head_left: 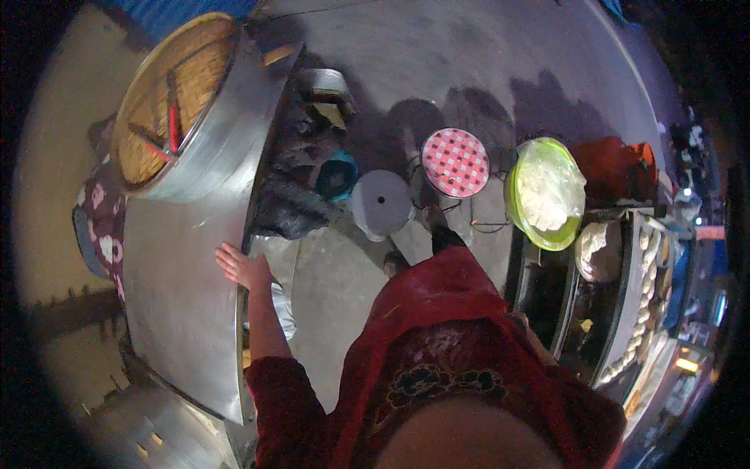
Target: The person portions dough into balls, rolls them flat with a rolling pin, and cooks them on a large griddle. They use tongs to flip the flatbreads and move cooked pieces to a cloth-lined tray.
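My left hand (pixel 243 267) lies over the near edge of a bare metal tabletop (pixel 181 281), fingers spread, with nothing in it. On the same surface stands a large metal steamer (pixel 217 140) with a woven bamboo top (pixel 193 76). A red-handled tool (pixel 172 129) rests on that weave; its exact kind is unclear. My right hand (pixel 520 319) hangs low beside the red apron (pixel 433 281), mostly hidden by it, so its fingers cannot be made out. It is near the dark-framed rack on the right.
On the floor are a round grey seat or lid (pixel 382 202) with a centre hole, a pink checked stool (pixel 456 163) and a teal bucket (pixel 337 174). A green basin (pixel 515 187) holds something pale under plastic. Pale dough pieces (pixel 644 293) line a board at right, near an orange bucket (pixel 615 167).
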A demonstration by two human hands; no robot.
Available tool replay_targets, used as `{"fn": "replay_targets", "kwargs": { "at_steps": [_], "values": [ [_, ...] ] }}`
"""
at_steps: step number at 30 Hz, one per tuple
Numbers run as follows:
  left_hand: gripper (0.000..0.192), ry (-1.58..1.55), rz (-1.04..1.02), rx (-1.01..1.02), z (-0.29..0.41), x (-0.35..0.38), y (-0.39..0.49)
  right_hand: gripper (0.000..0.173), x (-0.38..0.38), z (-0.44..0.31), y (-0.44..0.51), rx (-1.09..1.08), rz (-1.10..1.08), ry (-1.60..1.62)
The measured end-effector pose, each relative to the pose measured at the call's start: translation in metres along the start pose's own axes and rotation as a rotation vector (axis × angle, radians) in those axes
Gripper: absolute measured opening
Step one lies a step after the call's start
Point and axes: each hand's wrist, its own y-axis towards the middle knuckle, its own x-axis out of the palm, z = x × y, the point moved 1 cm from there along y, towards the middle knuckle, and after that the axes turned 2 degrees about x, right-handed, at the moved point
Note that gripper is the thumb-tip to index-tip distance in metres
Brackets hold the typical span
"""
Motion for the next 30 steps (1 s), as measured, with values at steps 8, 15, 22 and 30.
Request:
{"fn": "replay_targets", "kwargs": {
  "at_steps": [8,15,22,30],
  "values": [
    [0.107,-0.080,-0.088,0.010,0.000,-0.015,-0.005,0.029,0.018,0.012,0.092,-0.195,-0.054,-0.207],
    [0.107,-0.049,-0.063,-0.008,0.002,-0.010,-0.001,0.031,0.025,0.014,0.073,-0.052,-0.030,-0.147],
    [0.106,-0.029,0.049,0.063,-0.003,-0.003,-0.001,0.027,0.024,-0.019,0.019,0.050,-0.022,-0.075],
    [0.099,0.115,0.127,0.038,0.004,-0.002,-0.004,0.028,0.023,-0.039,0.005,-0.071,0.100,-0.108]
  ]
}}
